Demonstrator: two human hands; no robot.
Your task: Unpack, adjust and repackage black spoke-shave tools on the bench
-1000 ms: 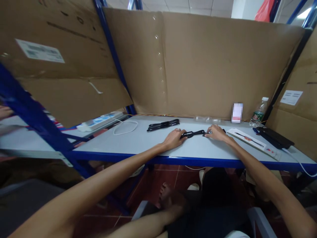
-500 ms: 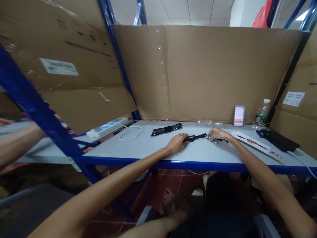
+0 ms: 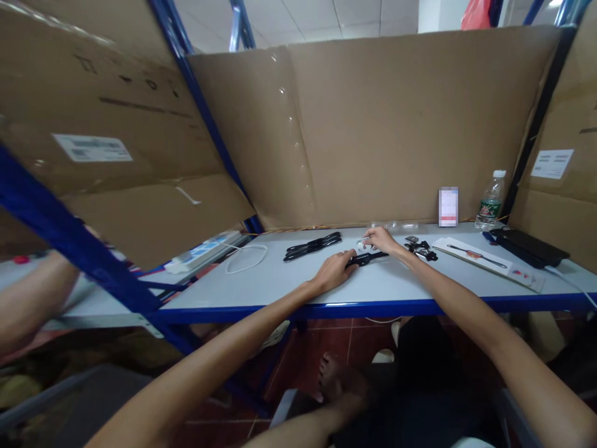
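Observation:
My left hand (image 3: 334, 270) rests on the grey table (image 3: 289, 280), its fingers closed on the near end of a black strap (image 3: 368, 257). My right hand (image 3: 381, 239) lies just behind the strap's far end, fingers curled over a small pale thing I cannot make out. A small cluster of dark and metal parts (image 3: 421, 248) lies loose to the right of that hand. A pile of black straps (image 3: 312, 245) sits to the left, behind my left hand.
A white cable (image 3: 245, 256) and power strip (image 3: 205, 249) lie at the left. A long white box (image 3: 487, 262), black case (image 3: 529, 244), water bottle (image 3: 490, 205) and small carton (image 3: 448, 206) stand at the right. Cardboard walls (image 3: 373, 124) surround the table. Another person's arm (image 3: 32, 298) shows far left.
My right hand has moved left, from the small parts to behind the strap's far end; the parts now lie uncovered. My left hand keeps its hold on the strap.

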